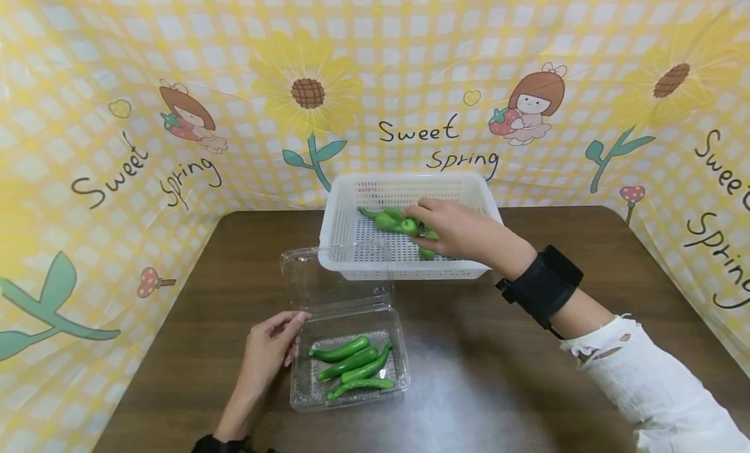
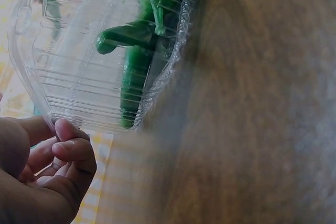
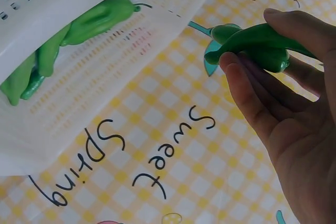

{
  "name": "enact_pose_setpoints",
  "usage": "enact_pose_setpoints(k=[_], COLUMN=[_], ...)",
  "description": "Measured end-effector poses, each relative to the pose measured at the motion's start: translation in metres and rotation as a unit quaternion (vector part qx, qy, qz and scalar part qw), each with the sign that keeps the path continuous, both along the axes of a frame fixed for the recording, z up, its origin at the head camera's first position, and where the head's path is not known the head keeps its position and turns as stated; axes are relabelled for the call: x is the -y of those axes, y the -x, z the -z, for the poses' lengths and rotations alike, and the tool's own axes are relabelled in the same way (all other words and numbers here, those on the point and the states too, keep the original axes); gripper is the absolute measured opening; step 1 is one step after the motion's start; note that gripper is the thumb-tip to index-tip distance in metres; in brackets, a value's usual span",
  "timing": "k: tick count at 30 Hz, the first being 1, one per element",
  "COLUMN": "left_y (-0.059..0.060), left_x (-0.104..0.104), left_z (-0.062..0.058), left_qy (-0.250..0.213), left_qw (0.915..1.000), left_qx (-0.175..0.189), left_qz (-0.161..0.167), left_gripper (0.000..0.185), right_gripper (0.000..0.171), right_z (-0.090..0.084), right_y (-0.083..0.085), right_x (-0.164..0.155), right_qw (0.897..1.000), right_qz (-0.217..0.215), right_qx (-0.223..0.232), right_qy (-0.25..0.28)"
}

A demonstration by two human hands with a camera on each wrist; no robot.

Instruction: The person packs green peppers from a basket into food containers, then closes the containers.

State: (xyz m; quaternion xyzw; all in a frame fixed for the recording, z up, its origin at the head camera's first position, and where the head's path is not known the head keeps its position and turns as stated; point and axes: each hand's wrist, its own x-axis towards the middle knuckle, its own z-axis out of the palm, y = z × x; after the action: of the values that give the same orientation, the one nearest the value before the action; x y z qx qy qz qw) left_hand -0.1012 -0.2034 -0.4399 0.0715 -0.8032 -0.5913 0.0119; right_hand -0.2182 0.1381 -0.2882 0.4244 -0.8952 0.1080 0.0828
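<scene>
My right hand [image 1: 454, 228] is in the white plastic basket [image 1: 404, 267], over a few green peppers [image 1: 387, 220]. In the right wrist view its thumb and fingers pinch a slim green pepper [image 3: 257, 36], with more green pepper showing just behind it. Nearer to me lies a clear plastic clamshell box [image 1: 301, 396], its lid [image 1: 328, 290] folded back toward the basket. Several long green peppers [image 1: 347, 363] rest in the box's base. At the box's left rim my left hand [image 1: 266, 352] pinches the edge between thumb and fingers [image 2: 73, 150].
A brown wooden table [image 1: 498, 375] carries the basket and the box. Behind and at both sides stands a yellow checked cloth [image 1: 398, 82] with flower prints. The basket's front wall overlaps the box's open lid in the head view.
</scene>
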Motion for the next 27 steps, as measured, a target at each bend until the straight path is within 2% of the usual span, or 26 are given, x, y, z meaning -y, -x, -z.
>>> enact_pose_setpoints(k=[8,16,27], left_y=[0.0,-0.001,-0.001], left_x=[-0.001,0.001,0.001], left_z=[-0.002,0.002,-0.001], left_qy=[-0.001,0.007,0.005], left_qw=[1.0,0.9997,0.9998], left_qx=[0.008,0.02,0.018], left_qz=[-0.006,-0.008,-0.008], left_gripper=[0.03,0.027,0.028], right_gripper=[0.037,0.039,0.043], right_z=[-0.004,-0.004,-0.003], right_y=[-0.018,-0.038,-0.055], right_x=[-0.003,-0.005,-0.002], right_qw=[0.999,0.995,0.994], right_qz=[-0.021,-0.051,-0.072], right_qx=[-0.044,-0.072,-0.062], right_qy=[0.02,0.042,0.048])
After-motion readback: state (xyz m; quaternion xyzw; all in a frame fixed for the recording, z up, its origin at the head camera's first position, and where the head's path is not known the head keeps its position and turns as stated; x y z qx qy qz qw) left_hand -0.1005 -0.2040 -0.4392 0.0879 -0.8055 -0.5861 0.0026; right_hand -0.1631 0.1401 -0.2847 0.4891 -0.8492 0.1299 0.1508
